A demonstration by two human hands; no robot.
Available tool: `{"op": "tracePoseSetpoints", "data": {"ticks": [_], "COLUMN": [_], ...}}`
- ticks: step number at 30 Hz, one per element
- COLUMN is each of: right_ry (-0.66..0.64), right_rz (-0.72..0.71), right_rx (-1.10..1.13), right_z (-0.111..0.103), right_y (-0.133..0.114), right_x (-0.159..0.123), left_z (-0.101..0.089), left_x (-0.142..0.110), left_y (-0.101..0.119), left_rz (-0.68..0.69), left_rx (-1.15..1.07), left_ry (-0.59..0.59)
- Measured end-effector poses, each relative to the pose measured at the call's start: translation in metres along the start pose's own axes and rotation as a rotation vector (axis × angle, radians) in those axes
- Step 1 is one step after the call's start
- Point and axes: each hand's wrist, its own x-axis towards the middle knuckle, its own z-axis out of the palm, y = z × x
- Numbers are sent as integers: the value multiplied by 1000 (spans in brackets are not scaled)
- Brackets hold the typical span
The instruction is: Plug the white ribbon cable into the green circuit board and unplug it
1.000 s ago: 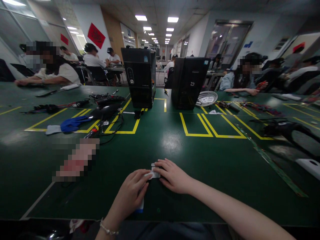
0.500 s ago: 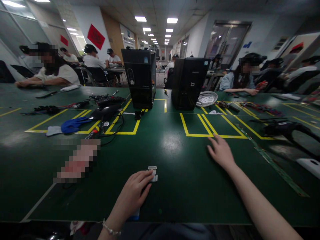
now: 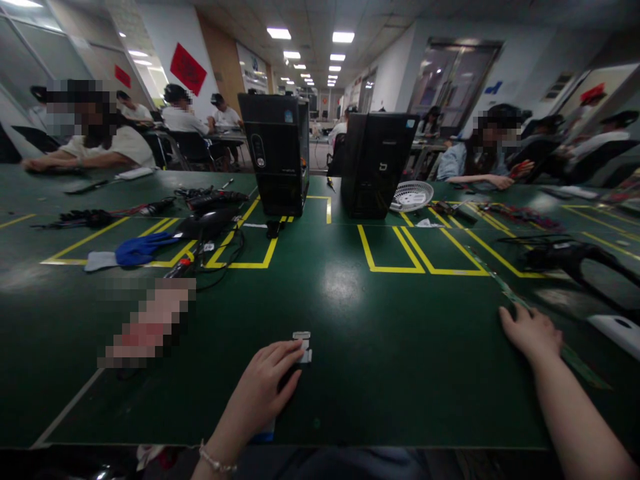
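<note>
The left hand point(image 3: 263, 381) is lying open, fingertips resting on the small pale piece point(image 3: 306, 356) upon the surface point(image 3: 380, 373); light, even pressure is probably suiting it. The right hand point(image 3: 535, 337) is covering part of the green strip point(image 3: 583, 368); its grip I cannot tell.

A broad stretch of green tabletop point(image 3: 390, 347) opens between the left hand point(image 3: 267, 380) and right hand point(image 3: 535, 333). Beyond it, a left tower point(image 3: 275, 157) and right tower point(image 3: 377, 167) stand as obstacles (a narrow gap divides them). Cables point(image 3: 207, 200) and a blue glove point(image 3: 143, 250) clutter the far left.
</note>
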Motion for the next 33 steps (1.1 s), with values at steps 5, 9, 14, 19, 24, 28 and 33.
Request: {"op": "tracePoseSetpoints", "data": {"ticks": [5,9,14,19,24,28,33], "right_ry": [-38,-68,-53,-33,-69,-111,-224], "right_rz": [-77,-146,-283,-506,-761,-959,-1160], "right_rx": [-33,-110,-131,-97,-26,46,124], "right_z": [-1,-2,4,11,8,1,-9], "right_y": [-6,-21,-40,-52,-78,-114,-164], "right_x": [-3,-17,-39,-64,-90,-113,-142], "left_z": [-1,-1,-1,-3,-3,-1,-1], "left_x": [0,1,2,2,2,1,0], "left_y": [1,1,2,3,3,2,1], "left_rz": [-6,-2,1,-4,-3,3,-5], "left_rx": [4,1,-2,-8,-6,2,7], "left_ry": [-7,4,19,10,-2,4,-9]}}
